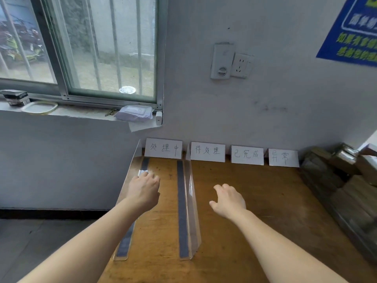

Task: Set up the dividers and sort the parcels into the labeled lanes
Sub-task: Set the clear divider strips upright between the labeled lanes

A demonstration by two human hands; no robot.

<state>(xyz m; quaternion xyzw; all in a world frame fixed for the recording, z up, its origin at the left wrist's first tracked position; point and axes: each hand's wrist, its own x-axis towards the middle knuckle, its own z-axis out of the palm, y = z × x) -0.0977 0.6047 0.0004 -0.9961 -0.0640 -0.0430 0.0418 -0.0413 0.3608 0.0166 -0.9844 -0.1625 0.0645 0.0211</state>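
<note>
Parcels (336, 180) at 3 o'clock: blurred, cut off by the frame edge. Clear left divider (124, 242) and right divider (183, 211), dark base strips, at table's (255, 201) 9 o'clock. Left hand (142, 190) presses the former, fingers extended; right hand (229, 201) hovers relaxed, empty.

bare tabletop (255, 201) between divider (191, 201) and parcels (342, 180)

Two forearms (98, 233) (bare throughout)
</note>
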